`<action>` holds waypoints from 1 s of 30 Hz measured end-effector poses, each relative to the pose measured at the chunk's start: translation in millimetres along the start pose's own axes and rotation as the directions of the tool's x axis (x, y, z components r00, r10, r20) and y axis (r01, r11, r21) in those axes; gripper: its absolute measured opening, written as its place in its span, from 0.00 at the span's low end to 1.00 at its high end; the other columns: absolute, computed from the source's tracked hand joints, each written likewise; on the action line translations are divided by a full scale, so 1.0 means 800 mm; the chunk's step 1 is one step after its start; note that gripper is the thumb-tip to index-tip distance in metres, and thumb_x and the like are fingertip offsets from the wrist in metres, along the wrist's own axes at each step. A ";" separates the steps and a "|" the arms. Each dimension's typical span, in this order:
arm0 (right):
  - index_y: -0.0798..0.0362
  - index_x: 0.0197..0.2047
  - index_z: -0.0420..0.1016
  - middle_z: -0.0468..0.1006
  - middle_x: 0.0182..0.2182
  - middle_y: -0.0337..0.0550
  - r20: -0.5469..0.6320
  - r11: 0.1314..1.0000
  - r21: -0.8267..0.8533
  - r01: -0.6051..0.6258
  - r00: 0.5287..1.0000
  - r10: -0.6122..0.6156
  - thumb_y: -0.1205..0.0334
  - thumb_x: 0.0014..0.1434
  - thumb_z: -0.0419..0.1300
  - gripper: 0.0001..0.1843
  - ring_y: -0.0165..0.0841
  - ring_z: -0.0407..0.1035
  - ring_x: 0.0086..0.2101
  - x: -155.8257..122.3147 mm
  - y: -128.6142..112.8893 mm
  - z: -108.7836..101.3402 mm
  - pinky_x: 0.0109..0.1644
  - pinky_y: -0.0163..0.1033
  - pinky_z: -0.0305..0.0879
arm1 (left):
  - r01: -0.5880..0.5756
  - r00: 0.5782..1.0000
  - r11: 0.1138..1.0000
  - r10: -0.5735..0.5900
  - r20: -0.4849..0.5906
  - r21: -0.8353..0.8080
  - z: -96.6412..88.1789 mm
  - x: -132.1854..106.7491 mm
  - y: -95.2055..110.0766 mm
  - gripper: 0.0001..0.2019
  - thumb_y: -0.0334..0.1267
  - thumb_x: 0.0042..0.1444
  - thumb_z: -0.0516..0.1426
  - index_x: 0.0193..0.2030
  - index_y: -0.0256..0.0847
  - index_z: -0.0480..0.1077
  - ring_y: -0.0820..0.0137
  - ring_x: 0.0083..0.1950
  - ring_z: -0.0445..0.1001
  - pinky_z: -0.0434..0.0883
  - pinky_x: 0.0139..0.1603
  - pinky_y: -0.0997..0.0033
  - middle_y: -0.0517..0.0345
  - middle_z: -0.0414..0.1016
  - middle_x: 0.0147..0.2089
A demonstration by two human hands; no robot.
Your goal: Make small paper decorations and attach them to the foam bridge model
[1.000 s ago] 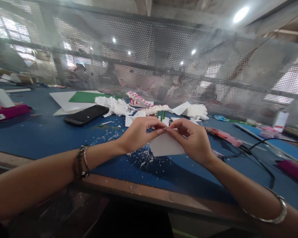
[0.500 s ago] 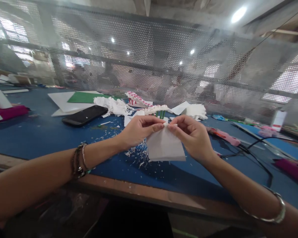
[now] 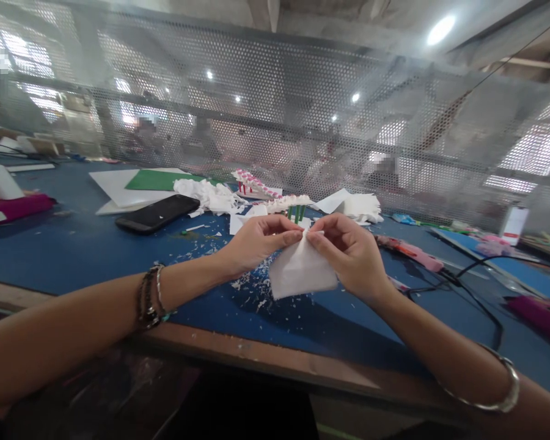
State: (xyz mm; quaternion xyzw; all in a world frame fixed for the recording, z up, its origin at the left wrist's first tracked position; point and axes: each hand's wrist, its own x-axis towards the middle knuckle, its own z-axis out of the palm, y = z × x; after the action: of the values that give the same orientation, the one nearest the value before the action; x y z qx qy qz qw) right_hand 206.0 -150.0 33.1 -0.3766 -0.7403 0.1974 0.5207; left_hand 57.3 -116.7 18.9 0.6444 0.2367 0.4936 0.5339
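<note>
A thin white sheet point(image 3: 302, 272), like tissue paper or cloth, hangs from my fingers over the table. My left hand point(image 3: 261, 244) pinches its top edge between thumb and fingertips. Close beside it, my right hand point(image 3: 355, 253) pinches the same edge, where the sheet is gathered into small folds. Just behind my fingertips stand several green sticks point(image 3: 297, 212), under a row of small whitish pieces point(image 3: 288, 201). What their lower ends rest on is partly hidden by my hands.
White scraps litter the blue table point(image 3: 187, 299) below the sheet. At the left lie a black phone point(image 3: 158, 214), a heap of white pieces point(image 3: 208, 195) and a green sheet point(image 3: 153, 179). A pink-handled tool point(image 3: 419, 255) with a cable lies at the right. A perforated metal screen point(image 3: 275, 110) stands behind.
The sheet's top edge is bunched more tightly between my fingertips, and its lower part has tilted. My right hand has shifted slightly left, closer to my left hand.
</note>
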 end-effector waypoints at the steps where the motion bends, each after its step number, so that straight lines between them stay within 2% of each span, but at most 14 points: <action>1: 0.53 0.26 0.63 0.63 0.17 0.31 -0.003 0.999 -0.029 0.025 1.000 -0.025 0.64 0.48 0.56 0.04 0.22 0.57 0.18 -0.001 0.000 0.000 0.18 0.28 0.51 | -0.004 1.000 1.000 0.004 0.000 0.019 0.000 0.000 0.000 0.02 0.32 0.43 0.58 0.24 0.36 0.69 0.80 0.25 0.65 0.62 0.27 0.80 0.63 0.70 0.24; 4: 0.53 0.27 0.63 0.64 0.18 0.32 -0.009 0.987 -0.119 0.107 0.994 -0.109 0.65 0.49 0.55 0.03 0.22 0.58 0.19 -0.002 0.000 -0.001 0.19 0.28 0.53 | -0.029 1.000 0.997 0.030 -0.010 0.067 0.001 -0.002 0.001 0.03 0.33 0.44 0.57 0.25 0.36 0.70 0.79 0.27 0.66 0.63 0.29 0.79 0.62 0.71 0.25; 9: 0.53 0.28 0.64 0.67 0.21 0.33 0.007 0.950 -0.233 0.206 0.978 -0.210 0.65 0.51 0.55 0.02 0.23 0.62 0.21 -0.004 0.000 -0.004 0.22 0.29 0.57 | -0.153 0.988 0.971 0.153 0.014 0.186 0.002 -0.005 0.001 0.06 0.36 0.43 0.58 0.27 0.35 0.70 0.77 0.28 0.67 0.64 0.30 0.76 0.59 0.71 0.28; 12: 0.52 0.29 0.64 0.69 0.23 0.35 0.026 0.937 -0.257 0.239 0.970 -0.240 0.64 0.52 0.54 0.02 0.24 0.64 0.23 -0.004 0.001 -0.006 0.25 0.30 0.60 | -0.218 0.975 0.945 0.221 0.015 0.243 0.003 -0.006 -0.001 0.08 0.38 0.42 0.59 0.29 0.35 0.70 0.76 0.28 0.67 0.65 0.29 0.75 0.57 0.71 0.29; 17: 0.52 0.29 0.65 0.69 0.22 0.34 0.035 0.927 -0.278 0.251 0.967 -0.252 0.64 0.52 0.54 0.01 0.23 0.63 0.22 -0.004 0.000 -0.008 0.23 0.29 0.59 | -0.289 0.955 0.897 0.295 0.036 0.335 0.001 -0.005 0.001 0.07 0.38 0.44 0.58 0.28 0.35 0.70 0.76 0.29 0.66 0.65 0.31 0.76 0.57 0.71 0.28; 19: 0.52 0.30 0.66 0.70 0.22 0.34 0.044 0.925 -0.285 0.254 0.967 -0.251 0.65 0.52 0.54 0.01 0.22 0.64 0.22 -0.005 0.000 -0.008 0.23 0.28 0.59 | -0.266 0.963 0.912 0.265 0.047 0.313 0.000 -0.003 0.002 0.07 0.37 0.44 0.58 0.28 0.35 0.69 0.76 0.28 0.66 0.64 0.31 0.75 0.58 0.70 0.27; 22: 0.50 0.36 0.66 0.71 0.26 0.35 0.073 0.918 -0.296 0.264 0.964 -0.254 0.66 0.53 0.52 0.06 0.24 0.66 0.25 -0.004 0.002 -0.009 0.26 0.29 0.62 | -0.166 0.986 0.964 0.164 0.026 0.208 -0.003 0.000 0.004 0.06 0.36 0.44 0.58 0.27 0.34 0.67 0.77 0.28 0.66 0.64 0.30 0.76 0.59 0.69 0.27; 24: 0.49 0.40 0.66 0.73 0.30 0.37 0.123 0.884 -0.322 0.338 0.941 -0.315 0.66 0.53 0.52 0.09 0.25 0.67 0.28 -0.003 0.003 -0.009 0.30 0.31 0.64 | -0.107 0.994 0.984 0.104 0.025 0.141 -0.004 0.002 0.006 0.05 0.34 0.44 0.57 0.26 0.35 0.65 0.77 0.29 0.67 0.64 0.31 0.76 0.60 0.69 0.26; 27: 0.50 0.36 0.68 0.74 0.31 0.38 0.210 0.795 -0.385 0.468 0.883 -0.419 0.67 0.53 0.53 0.07 0.27 0.68 0.30 0.000 0.003 -0.011 0.34 0.33 0.64 | -0.057 0.996 0.995 0.051 0.071 0.088 -0.006 0.003 0.006 0.04 0.33 0.44 0.57 0.24 0.35 0.64 0.79 0.27 0.66 0.63 0.29 0.79 0.63 0.68 0.24; 30: 0.51 0.33 0.70 0.75 0.28 0.38 0.236 0.770 -0.408 0.490 0.872 -0.429 0.68 0.52 0.54 0.06 0.26 0.68 0.28 0.001 0.001 -0.014 0.33 0.33 0.63 | -0.027 0.994 0.998 0.021 0.108 0.059 -0.007 0.004 0.005 0.04 0.32 0.45 0.56 0.24 0.36 0.65 0.80 0.25 0.65 0.62 0.27 0.81 0.65 0.67 0.23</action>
State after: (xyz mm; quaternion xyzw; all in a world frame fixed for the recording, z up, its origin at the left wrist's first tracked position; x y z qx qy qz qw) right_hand 216.1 -150.3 37.0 -0.2816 -0.8669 -0.0913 0.4012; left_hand 52.3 -112.9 23.6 0.6886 0.2145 0.4572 0.5203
